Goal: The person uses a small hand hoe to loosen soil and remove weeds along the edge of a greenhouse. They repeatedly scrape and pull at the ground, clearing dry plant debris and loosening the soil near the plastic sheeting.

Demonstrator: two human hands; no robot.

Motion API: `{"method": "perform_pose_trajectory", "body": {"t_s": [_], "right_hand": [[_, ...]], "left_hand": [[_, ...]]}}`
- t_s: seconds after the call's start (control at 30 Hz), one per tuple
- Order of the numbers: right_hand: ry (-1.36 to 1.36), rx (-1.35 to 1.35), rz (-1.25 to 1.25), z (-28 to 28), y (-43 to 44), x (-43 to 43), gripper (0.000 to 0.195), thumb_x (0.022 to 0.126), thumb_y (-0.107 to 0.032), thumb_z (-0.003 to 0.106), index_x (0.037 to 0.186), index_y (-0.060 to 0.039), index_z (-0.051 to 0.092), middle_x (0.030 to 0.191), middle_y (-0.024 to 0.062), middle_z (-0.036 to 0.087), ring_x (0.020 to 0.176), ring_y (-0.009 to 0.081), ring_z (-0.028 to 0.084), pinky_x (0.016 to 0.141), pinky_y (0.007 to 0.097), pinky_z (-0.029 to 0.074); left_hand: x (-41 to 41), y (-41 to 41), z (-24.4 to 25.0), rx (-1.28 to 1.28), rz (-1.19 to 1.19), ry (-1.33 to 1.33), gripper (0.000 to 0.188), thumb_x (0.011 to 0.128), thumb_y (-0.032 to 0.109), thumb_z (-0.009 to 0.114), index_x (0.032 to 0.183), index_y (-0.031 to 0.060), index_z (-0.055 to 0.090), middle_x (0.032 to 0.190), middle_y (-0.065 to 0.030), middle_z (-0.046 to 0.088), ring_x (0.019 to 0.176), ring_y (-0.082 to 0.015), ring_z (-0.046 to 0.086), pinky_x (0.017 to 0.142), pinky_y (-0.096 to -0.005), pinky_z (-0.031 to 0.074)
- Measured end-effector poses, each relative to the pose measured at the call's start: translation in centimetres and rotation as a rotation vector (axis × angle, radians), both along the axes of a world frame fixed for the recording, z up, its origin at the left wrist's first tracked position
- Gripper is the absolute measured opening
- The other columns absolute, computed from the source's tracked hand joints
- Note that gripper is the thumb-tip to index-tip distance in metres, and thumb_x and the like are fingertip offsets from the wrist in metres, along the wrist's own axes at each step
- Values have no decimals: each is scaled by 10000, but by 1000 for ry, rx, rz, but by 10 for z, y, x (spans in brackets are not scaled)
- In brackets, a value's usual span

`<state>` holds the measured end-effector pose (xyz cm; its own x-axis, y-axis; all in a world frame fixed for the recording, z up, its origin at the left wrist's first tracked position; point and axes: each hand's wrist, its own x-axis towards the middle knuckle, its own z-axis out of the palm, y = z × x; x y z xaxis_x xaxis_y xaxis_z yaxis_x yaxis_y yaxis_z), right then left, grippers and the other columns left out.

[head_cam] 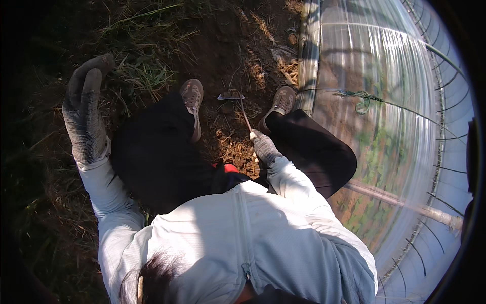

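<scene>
My right hand point(264, 147), in a grey knit work glove, is closed around the handle of a small hand hoe point(244, 110) with a thin metal neck. The hoe's blade point(231, 96) rests at the bare soil between my two shoes, and its edge catches the light. My left hand point(86, 110), in a grey glove dirty on the palm side, is raised at the left over grass, fingers extended and holding nothing. Both forearms are in white sleeves.
Cut grass and weeds point(140, 72) lie at the left. On the right stands a greenhouse wall of clear plastic film point(395, 76), with a green knotted cord point(364, 97) across it and leafy plants point(379, 152) behind. Dry plant litter point(288, 68) lies along its base.
</scene>
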<state>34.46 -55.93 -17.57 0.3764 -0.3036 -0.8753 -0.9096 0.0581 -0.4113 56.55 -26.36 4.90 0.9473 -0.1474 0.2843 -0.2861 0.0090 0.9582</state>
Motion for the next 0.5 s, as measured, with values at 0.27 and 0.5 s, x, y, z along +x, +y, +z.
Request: {"method": "perform_pose_trajectory", "body": {"t_s": [0.27,0.5], "right_hand": [[-657,259,-284,52,-5,72,571,927,-275,519,1406,-226,213,706,23,528,479,96,495,395,257,458],[-392,-97,89,-80,7,-23,427,912,-273,546,1326,-240,445,782,11,551,527,81,459,398,261,434]], "left_hand": [[-80,-44,30,473,-692,-554,243,707,126,686,917,31,608,927,-114,616,903,-259,605,912,-453,428],[-72,-50,-4,853,-828,-580,271,708,183,672,914,20,605,921,-105,602,895,-259,578,907,-417,422]]}}
